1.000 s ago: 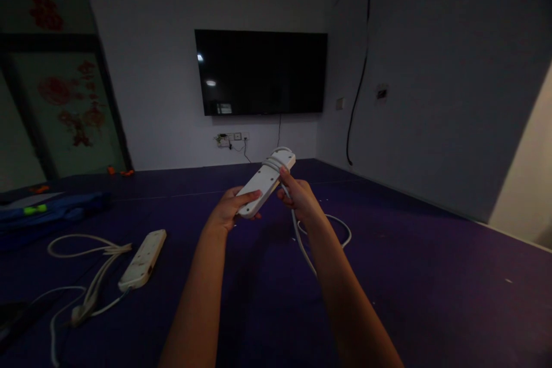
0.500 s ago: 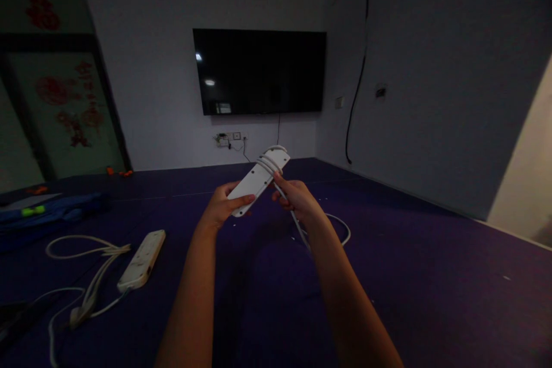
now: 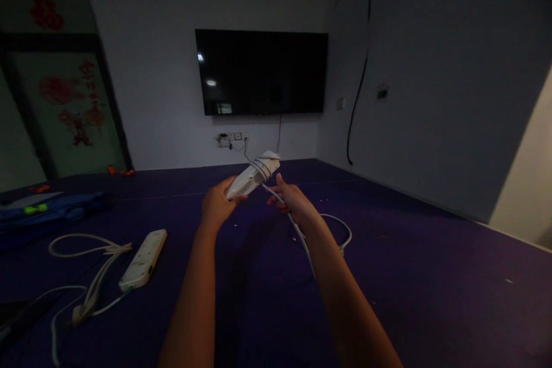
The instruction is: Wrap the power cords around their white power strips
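Note:
A white power strip (image 3: 242,183) is held up in front of me, tilted with its far end higher and to the right. Several turns of its white cord (image 3: 261,168) wrap around that far end. My left hand (image 3: 217,202) grips the near end, thumb along the lower edge. The loose cord runs down from the wraps through my right hand (image 3: 295,202), whose fingers are curled loosely about it with the thumb raised. Beyond the hand the cord drops to the purple floor and makes a loop (image 3: 345,224) beside my right forearm.
Another white power strip (image 3: 144,259) lies on the floor at left beside its bundled cord (image 3: 101,276). Blue cloth (image 3: 64,207) with a bright green item (image 3: 35,209) lies farther back. A television (image 3: 263,72) hangs on the far wall; a black cable (image 3: 359,98) dangles at right.
The held power strip has rolled, showing more of its side, and shifted slightly left. My right thumb has lifted away from the strip and the wraps.

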Motion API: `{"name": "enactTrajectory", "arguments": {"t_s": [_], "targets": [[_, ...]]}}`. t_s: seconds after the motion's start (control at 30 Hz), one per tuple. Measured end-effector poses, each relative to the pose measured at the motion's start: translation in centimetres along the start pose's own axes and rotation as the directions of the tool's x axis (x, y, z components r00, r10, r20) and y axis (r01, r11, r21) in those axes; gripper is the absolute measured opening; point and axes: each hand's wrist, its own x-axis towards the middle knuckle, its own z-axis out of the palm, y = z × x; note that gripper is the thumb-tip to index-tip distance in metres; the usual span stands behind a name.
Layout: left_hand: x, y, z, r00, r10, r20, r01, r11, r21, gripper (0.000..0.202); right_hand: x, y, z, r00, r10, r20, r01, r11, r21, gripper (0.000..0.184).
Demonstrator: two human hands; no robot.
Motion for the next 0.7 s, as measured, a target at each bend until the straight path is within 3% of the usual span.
{"name": "enactTrajectory", "arguments": {"t_s": [0.1, 0.2, 0.5, 0.7], "targets": [[-0.2, 0.6, 0.1, 0.999, -0.030, -0.012, 0.032, 0.983, 0.182, 0.053, 0.1, 0.1, 0.3, 1.000, 0.004, -0.019, -0.004, 1.000, -0.007, 0.051], [-0.4, 1.4, 0.4, 1.000, 0.012, -0.027, -0.003, 0.959, 0.283, 0.051, 0.1, 0.1, 0.5, 0.998, 0.008, -0.057, -0.008, 1.000, -0.002, 0.052], [-0.6, 2.6, 0.9, 0.988, 0.157, 0.003, -0.143, 0.895, 0.423, 0.045, 0.3, 0.1, 0.2, 0.992, 0.004, -0.128, -0.001, 1.000, 0.019, 0.061], [-0.7, 3.1, 1.2, 0.970, 0.239, 0.037, -0.228, 0.851, 0.473, 0.045, 0.2, 0.1, 0.1, 0.984, -0.019, -0.177, 0.023, 1.000, 0.019, 0.054]]}}
